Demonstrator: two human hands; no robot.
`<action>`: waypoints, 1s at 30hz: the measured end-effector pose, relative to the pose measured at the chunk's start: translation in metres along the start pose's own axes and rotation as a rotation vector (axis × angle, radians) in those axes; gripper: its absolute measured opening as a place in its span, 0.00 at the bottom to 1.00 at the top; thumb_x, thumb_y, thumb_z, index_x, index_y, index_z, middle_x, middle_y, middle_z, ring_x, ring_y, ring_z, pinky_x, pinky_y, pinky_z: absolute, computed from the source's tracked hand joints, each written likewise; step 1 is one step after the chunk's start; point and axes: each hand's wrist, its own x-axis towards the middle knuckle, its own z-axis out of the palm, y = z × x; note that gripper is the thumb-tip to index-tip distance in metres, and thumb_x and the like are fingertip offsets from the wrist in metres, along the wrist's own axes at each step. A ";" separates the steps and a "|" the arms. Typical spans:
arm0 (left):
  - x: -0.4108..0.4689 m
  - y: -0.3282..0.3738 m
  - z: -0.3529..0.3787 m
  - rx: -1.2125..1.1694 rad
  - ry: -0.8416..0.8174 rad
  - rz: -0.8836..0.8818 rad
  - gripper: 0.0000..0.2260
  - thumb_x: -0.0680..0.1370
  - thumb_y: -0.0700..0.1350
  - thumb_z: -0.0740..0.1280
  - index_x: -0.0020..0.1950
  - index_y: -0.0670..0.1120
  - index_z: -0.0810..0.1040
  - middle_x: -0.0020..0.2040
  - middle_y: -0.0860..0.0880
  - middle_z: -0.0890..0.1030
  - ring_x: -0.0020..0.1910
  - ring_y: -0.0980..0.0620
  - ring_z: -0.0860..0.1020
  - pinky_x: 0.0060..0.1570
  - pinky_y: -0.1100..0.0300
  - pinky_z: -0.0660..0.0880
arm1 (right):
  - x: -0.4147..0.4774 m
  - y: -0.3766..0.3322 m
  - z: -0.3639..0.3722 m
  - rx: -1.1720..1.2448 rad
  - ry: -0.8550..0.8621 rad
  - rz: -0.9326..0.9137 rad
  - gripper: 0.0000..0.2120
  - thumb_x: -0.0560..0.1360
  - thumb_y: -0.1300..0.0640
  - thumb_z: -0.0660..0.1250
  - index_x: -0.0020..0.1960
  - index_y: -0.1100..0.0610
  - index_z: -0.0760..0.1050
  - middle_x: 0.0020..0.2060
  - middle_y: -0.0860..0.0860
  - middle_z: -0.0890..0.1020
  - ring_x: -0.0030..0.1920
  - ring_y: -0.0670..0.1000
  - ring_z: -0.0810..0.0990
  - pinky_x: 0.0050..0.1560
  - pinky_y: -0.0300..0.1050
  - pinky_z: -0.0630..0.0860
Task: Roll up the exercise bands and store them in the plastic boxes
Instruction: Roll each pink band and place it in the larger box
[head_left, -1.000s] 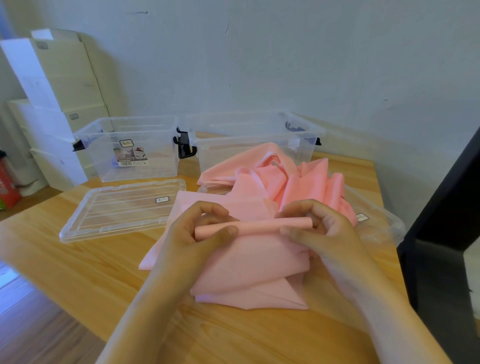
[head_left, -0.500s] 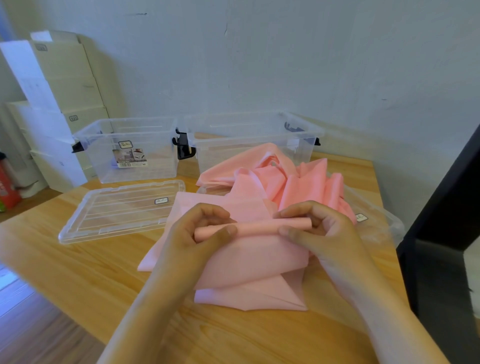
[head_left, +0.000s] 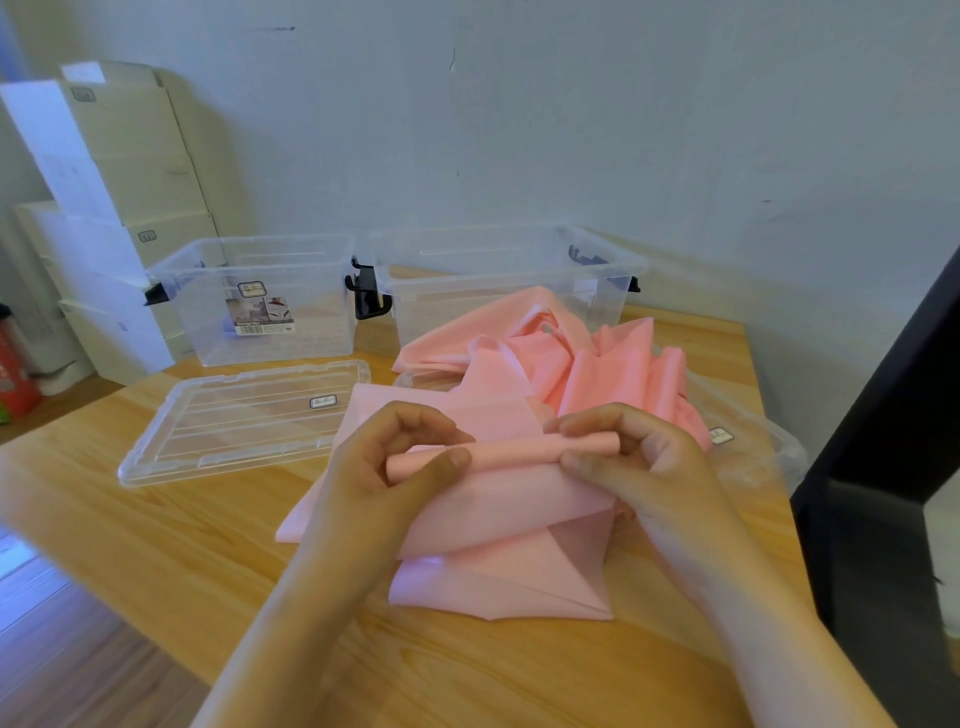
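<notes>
2 hands pinch the pink stretchy exercise band (head_left: 509, 453) by its thin roll: your left hand (head_left: 384, 467) at its left end, right hand (head_left: 639, 462) at its right. Rolling looks barely begun; next, wind both ends evenly.

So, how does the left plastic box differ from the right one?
The left box carries a paper label on its front wall; the right box shows none. The left box stands in full view; the pink bands hide part of the right box's front. Both are clear, lidless, with black latches.
</notes>
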 end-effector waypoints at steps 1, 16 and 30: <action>0.000 0.001 -0.001 -0.003 -0.001 0.016 0.08 0.69 0.45 0.77 0.42 0.53 0.80 0.45 0.53 0.85 0.46 0.59 0.81 0.46 0.60 0.72 | 0.000 0.000 0.000 -0.008 -0.012 0.002 0.10 0.66 0.68 0.74 0.46 0.59 0.80 0.45 0.50 0.85 0.44 0.42 0.80 0.43 0.30 0.74; 0.002 -0.001 -0.004 -0.025 0.002 0.039 0.06 0.72 0.37 0.72 0.45 0.45 0.79 0.44 0.51 0.85 0.44 0.59 0.81 0.42 0.70 0.74 | -0.001 -0.002 0.001 -0.024 -0.008 -0.031 0.15 0.67 0.75 0.70 0.47 0.58 0.80 0.42 0.48 0.85 0.43 0.42 0.82 0.41 0.31 0.74; 0.005 -0.002 -0.003 0.058 0.104 0.137 0.13 0.68 0.31 0.75 0.46 0.44 0.78 0.44 0.52 0.83 0.44 0.61 0.80 0.44 0.70 0.74 | 0.002 0.005 -0.002 -0.113 0.031 0.061 0.06 0.67 0.64 0.74 0.43 0.58 0.82 0.35 0.48 0.82 0.37 0.43 0.78 0.36 0.30 0.71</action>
